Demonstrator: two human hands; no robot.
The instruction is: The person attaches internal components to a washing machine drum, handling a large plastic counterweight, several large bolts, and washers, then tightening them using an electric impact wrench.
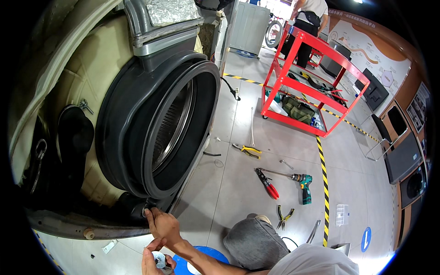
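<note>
While my left hand point(149, 263), near, grips a small round silvery piece point(159, 259), my right hand point(165, 227) is curled at the near bottom of the black gasket point(133, 123) at left, whether gripping anything I cannot tell.

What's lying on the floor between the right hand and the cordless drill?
In the head view, the red-handled pliers lie between the right hand and the cordless drill, on grey floor tiles, much nearer the drill.
</note>
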